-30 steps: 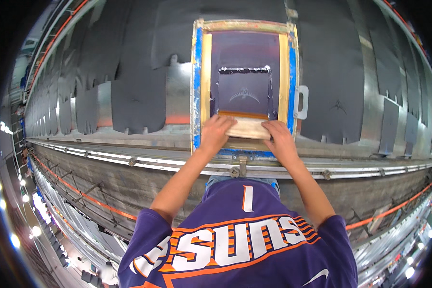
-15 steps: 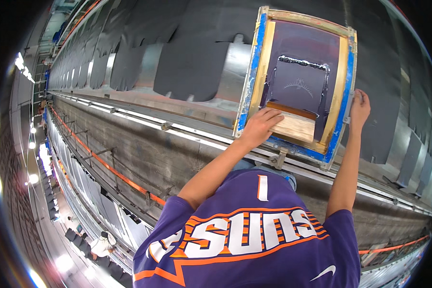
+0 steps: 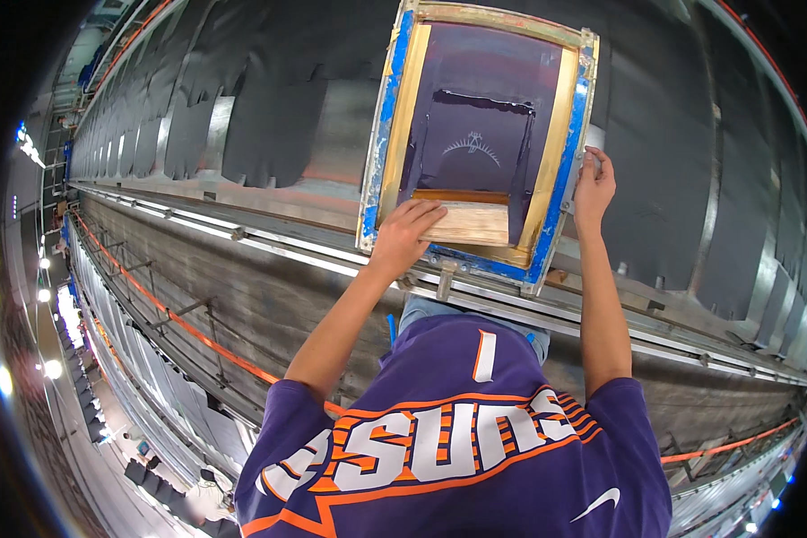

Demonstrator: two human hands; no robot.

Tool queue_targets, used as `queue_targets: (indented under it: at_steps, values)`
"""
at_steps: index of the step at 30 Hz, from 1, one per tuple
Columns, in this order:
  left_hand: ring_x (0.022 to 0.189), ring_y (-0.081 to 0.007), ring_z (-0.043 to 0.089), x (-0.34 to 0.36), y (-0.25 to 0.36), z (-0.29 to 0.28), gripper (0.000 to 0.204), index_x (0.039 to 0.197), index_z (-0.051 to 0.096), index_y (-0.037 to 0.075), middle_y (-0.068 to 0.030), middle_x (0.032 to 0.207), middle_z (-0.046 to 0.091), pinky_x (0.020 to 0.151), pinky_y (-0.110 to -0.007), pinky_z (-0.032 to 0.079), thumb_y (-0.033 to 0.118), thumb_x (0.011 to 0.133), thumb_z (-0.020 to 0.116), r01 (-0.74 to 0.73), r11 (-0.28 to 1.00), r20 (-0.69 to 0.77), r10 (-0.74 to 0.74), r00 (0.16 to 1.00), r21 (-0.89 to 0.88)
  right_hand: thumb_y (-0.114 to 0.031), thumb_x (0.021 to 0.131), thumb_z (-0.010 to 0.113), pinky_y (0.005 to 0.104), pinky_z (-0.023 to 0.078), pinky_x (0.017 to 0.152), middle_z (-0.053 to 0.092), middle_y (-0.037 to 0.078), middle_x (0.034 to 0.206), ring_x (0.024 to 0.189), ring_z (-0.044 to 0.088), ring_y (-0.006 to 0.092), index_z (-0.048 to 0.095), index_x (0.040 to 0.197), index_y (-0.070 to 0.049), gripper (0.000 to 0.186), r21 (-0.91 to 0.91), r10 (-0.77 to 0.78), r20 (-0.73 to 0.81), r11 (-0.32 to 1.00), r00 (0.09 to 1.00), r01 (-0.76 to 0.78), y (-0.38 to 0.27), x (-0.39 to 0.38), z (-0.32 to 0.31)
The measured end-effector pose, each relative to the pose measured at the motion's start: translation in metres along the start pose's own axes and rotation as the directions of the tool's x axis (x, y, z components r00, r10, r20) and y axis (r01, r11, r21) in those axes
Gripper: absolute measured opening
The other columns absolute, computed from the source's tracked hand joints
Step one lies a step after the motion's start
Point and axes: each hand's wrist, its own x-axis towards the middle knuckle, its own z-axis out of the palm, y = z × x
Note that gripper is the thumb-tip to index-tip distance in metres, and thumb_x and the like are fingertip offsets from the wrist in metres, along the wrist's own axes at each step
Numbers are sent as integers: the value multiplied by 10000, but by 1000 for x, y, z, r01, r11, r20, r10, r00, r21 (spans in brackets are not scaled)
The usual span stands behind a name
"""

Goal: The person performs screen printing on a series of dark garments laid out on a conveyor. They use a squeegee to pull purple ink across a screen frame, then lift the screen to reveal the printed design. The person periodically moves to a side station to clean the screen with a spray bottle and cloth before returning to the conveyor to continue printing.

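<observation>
A screen-printing frame (image 3: 385,124) with blue-taped, worn wooden sides lies over the dark fabric on the long table. Its dark mesh (image 3: 475,72) shows a pale curved design and a wet, glossy ink line around it. Across the near end of the mesh rests a squeegee (image 3: 466,222) with a light wooden handle and a brown blade. My left hand (image 3: 407,235) is closed over the handle's left end. At the frame's right side, my right hand (image 3: 594,188) has its fingers curled against the outer edge; the exact fingertip contact is partly hidden.
Dark fabric pieces (image 3: 273,134) lie along the table, with bare shiny metal (image 3: 341,130) between some. A metal rail (image 3: 269,242) follows the table's near edge. Orange pipes (image 3: 206,337) run alongside. Another person (image 3: 208,498) is far off at lower left.
The frame, squeegee and both hands appear farther left and slightly higher, the table shifting left with them. The squeegee stays at the near end of the mesh, under my left hand.
</observation>
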Motion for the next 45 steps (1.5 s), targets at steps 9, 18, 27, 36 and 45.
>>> queue_targets:
  at_steps: [9,18,27,36,45]
  values:
    - [1273,-286,555,-43,-42,-18,633,1270,654,121,-54,1352,621,1066,-422,467,-44,661,710,-64,998,42,63,997,7,-249,980,604,325,376,555,482,52,620,574,426,120,699,1083,-78,221,-265,-54,-49,964,997,39,-8,-16,42]
    - [1285,-285,551,28,-68,-7,553,1266,649,126,-64,1353,620,1086,-431,448,-35,737,679,-149,984,67,143,987,101,-248,932,656,383,489,752,654,113,848,792,604,253,699,1152,-112,262,-599,-134,127,779,983,184,-23,-8,26]
    - [1041,-296,673,202,-100,-49,430,1124,745,155,-72,1162,714,907,-394,538,7,720,724,145,981,276,-105,955,-128,-158,767,775,414,489,834,685,47,1101,1012,607,273,692,1173,-131,415,-569,-265,642,465,719,679,-117,-5,93]
    - [1150,-284,650,61,-73,-22,547,1171,720,124,-72,1203,704,1000,-381,521,-65,658,736,-56,997,154,63,986,-52,-89,708,767,385,448,835,676,30,1100,996,599,230,688,1108,-103,408,-536,-189,654,568,733,624,-90,-126,56]
    - [981,-308,690,182,-109,-35,400,1112,746,134,-106,1077,731,879,-385,549,28,731,692,-37,991,75,47,996,-130,-114,722,767,406,477,827,700,49,1037,957,615,259,698,1081,-106,365,-488,-376,620,502,688,714,-101,-7,97]
